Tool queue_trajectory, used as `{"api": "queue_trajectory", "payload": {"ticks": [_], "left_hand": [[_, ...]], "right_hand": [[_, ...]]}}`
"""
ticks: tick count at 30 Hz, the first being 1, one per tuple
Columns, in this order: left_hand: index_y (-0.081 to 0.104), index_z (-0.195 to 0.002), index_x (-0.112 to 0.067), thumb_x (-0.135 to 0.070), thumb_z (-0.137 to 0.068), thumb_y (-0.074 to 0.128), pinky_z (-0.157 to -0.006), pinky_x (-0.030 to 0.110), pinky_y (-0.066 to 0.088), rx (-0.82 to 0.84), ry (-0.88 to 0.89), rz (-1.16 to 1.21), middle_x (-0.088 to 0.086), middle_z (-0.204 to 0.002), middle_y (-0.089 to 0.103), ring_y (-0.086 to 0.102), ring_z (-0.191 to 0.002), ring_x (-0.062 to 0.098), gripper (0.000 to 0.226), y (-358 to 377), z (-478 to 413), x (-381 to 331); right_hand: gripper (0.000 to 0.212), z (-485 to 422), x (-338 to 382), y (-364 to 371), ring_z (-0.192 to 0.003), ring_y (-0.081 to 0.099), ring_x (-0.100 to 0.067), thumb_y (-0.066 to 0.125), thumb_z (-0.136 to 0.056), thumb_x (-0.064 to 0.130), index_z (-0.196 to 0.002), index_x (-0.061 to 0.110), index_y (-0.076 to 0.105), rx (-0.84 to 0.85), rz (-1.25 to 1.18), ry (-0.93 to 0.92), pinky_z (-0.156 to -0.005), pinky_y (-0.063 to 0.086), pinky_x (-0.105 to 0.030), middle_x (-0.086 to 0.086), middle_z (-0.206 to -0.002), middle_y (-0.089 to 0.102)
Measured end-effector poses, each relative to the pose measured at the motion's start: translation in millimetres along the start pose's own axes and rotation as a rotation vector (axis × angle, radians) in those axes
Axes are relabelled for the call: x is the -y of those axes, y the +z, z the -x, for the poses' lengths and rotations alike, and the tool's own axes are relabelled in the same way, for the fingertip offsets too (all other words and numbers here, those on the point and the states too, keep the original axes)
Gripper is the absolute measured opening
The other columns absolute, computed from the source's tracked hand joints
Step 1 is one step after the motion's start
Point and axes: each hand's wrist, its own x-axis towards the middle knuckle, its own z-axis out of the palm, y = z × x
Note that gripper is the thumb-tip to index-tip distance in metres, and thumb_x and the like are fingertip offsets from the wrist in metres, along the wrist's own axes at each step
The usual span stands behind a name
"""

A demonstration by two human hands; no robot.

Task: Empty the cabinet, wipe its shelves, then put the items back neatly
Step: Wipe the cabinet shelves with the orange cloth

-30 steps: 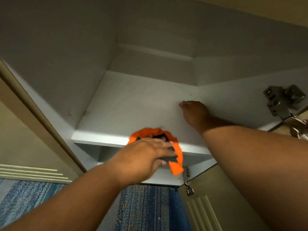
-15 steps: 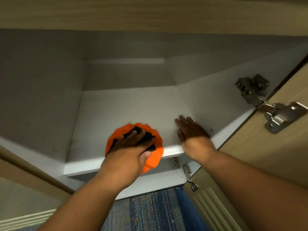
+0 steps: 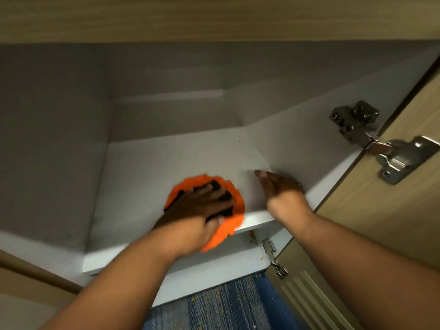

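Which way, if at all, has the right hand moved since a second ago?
Yes: the right hand has come forward along the right wall, from deep on the shelf to its front edge.

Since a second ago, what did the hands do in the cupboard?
The right hand slid forward along the shelf to its front right corner, and its curled fingers straightened out flat. The left hand stayed pressing the orange cloth at the shelf's front edge, where part of the cloth hangs over. Nothing was picked up or let go.
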Motion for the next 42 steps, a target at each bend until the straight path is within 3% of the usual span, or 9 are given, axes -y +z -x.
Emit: {"api": "queue_trajectory", "payload": {"ticks": [3, 7, 13, 17, 22, 28, 35, 38, 42], "left_hand": [[0.071, -0.122, -0.034, -0.037, -0.097, 0.047, -0.117, 0.023, 0.032, -0.12, -0.107, 0.215, -0.016, -0.139, 0.059, 0.05, -0.129, -0.001, 0.035, -6.1, 32.6, -4.7], [0.059, -0.136, -0.024, -0.045, -0.095, 0.029, -0.111, 0.042, 0.036, -0.203, -0.62, -0.024, 0.005, -0.144, 0.056, 0.051, -0.131, 0.029, 0.056, -37.9, -2.5, 51.3], [0.032, -0.154, -0.043, -0.058, -0.088, 0.013, -0.124, 0.037, 0.011, 0.052, -0.131, -0.178, -0.017, -0.165, 0.018, 0.014, -0.153, 0.013, 0.07, 8.1, 0.2, -36.3], [0.023, -0.156, -0.047, -0.078, -0.076, 0.009, -0.126, 0.033, 0.004, 0.0, -0.256, -0.138, -0.018, -0.164, 0.006, 0.005, -0.154, 0.009, 0.086, -0.7, 34.3, 0.4], [0.046, -0.144, -0.028, -0.067, -0.094, 0.021, -0.11, 0.059, 0.034, -0.138, -0.623, -0.281, 0.009, -0.15, 0.045, 0.04, -0.137, 0.037, 0.068, -40.1, -14.2, 51.8], [0.017, -0.155, -0.05, -0.066, -0.085, 0.015, -0.125, 0.042, 0.011, 0.024, -0.228, -0.176, -0.017, -0.166, 0.008, 0.009, -0.155, 0.016, 0.072, 7.5, 53.8, -35.3], [0.03, -0.155, -0.036, -0.069, -0.084, -0.016, -0.122, 0.054, 0.012, -0.034, -0.536, -0.278, 0.0, -0.168, 0.017, 0.011, -0.154, 0.032, 0.091, -11.3, -34.6, 60.6], [0.022, -0.156, -0.043, -0.063, -0.096, 0.008, -0.124, 0.046, 0.006, -0.02, -0.437, -0.228, -0.007, -0.169, 0.01, 0.007, -0.155, 0.024, 0.064, 21.3, -29.0, -13.8], [0.038, -0.151, -0.041, -0.062, -0.081, 0.006, -0.122, 0.041, 0.015, -0.176, -0.527, -0.257, -0.003, -0.164, 0.029, 0.025, -0.15, 0.025, 0.08, -2.1, 47.3, 5.8]], "right_hand": [[0.059, -0.8, 10.5, -8.0, -0.109, 0.059, -0.019, 0.023, -0.105, 0.055, -0.131, 0.026, 0.066, 0.029, -0.163, 0.143, -0.087, 0.034, -0.021, -0.005, -0.133, 0.065], [0.057, 11.2, 9.6, -7.3, -0.12, 0.059, -0.023, 0.023, -0.105, 0.055, -0.131, 0.027, 0.066, 0.025, -0.126, 0.078, -0.096, 0.043, -0.024, -0.007, -0.138, 0.062], [0.049, 3.9, -0.7, 2.0, -0.113, 0.062, -0.033, 0.029, -0.109, 0.042, -0.126, 0.014, 0.066, 0.034, 0.057, 0.003, -0.096, 0.047, -0.035, -0.014, -0.121, 0.068], [0.048, 2.4, -11.6, 15.7, -0.132, 0.055, -0.024, 0.032, -0.105, 0.036, -0.132, 0.014, 0.065, -0.028, 0.269, -0.165, -0.113, 0.038, -0.037, -0.006, -0.139, 0.061], [0.035, 0.9, -11.6, 18.7, -0.138, 0.048, -0.02, 0.047, -0.104, 0.02, -0.135, 0.015, 0.063, -0.068, 0.292, -0.237, -0.117, 0.034, -0.034, -0.002, -0.145, 0.056], [0.05, -2.7, -16.5, 32.0, -0.123, 0.062, -0.025, 0.036, -0.091, 0.028, -0.121, 0.012, 0.073, -0.158, 0.223, -0.237, -0.105, 0.049, -0.044, -0.006, -0.13, 0.068], [0.039, -0.5, -10.9, 25.0, -0.139, 0.047, -0.015, 0.046, -0.101, 0.02, -0.136, 0.018, 0.063, -0.095, 0.277, -0.207, -0.119, 0.032, -0.032, 0.001, -0.146, 0.055], [0.046, -3.8, -8.8, 28.6, -0.134, 0.053, -0.021, 0.041, -0.094, 0.023, -0.13, 0.012, 0.068, -0.131, 0.227, -0.172, -0.116, 0.037, -0.037, -0.006, -0.139, 0.061], [0.053, 2.9, -9.7, 31.0, -0.134, 0.053, -0.021, 0.035, -0.09, 0.027, -0.13, 0.013, 0.067, -0.131, 0.223, -0.186, -0.114, 0.04, -0.039, -0.005, -0.14, 0.061]]}}
